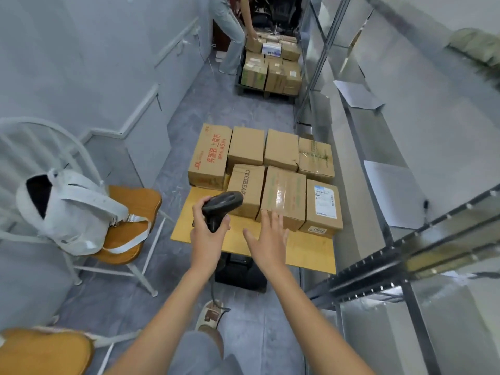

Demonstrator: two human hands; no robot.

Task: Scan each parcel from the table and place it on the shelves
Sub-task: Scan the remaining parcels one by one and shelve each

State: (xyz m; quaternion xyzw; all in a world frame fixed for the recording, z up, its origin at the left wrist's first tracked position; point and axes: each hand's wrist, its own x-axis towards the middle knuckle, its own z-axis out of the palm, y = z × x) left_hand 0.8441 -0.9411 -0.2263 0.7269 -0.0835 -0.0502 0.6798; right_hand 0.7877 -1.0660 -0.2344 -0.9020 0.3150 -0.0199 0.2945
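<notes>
Seven cardboard parcels (pixel 273 169) sit packed together on the yellow tabletop (pixel 311 253), four in the far row and three in the near row, filling its far and right part. The near-right one carries a white shipping label (pixel 325 201) facing up; the near-middle one (pixel 284 196) is taped across its top. The left hand (pixel 208 230) grips a dark handheld scanner (pixel 220 205) by its handle, its head aimed toward the near row. The right hand (pixel 266 239) hangs with fingers spread and holds nothing, its fingertips at the near edge of the taped parcel; whether they touch it I cannot tell. Judging by the full tabletop, the task looks to be at or near its start, with all seven parcels yet to go up. The metal shelves (pixel 378 147) along the right hold only two flat grey packets (pixel 357 94) and some olive bags at the far end. At left stand two wooden-seated chairs, one bearing a white bag (pixel 70 212). Further off, another person bends over a second stack of boxes (pixel 270 69).
</notes>
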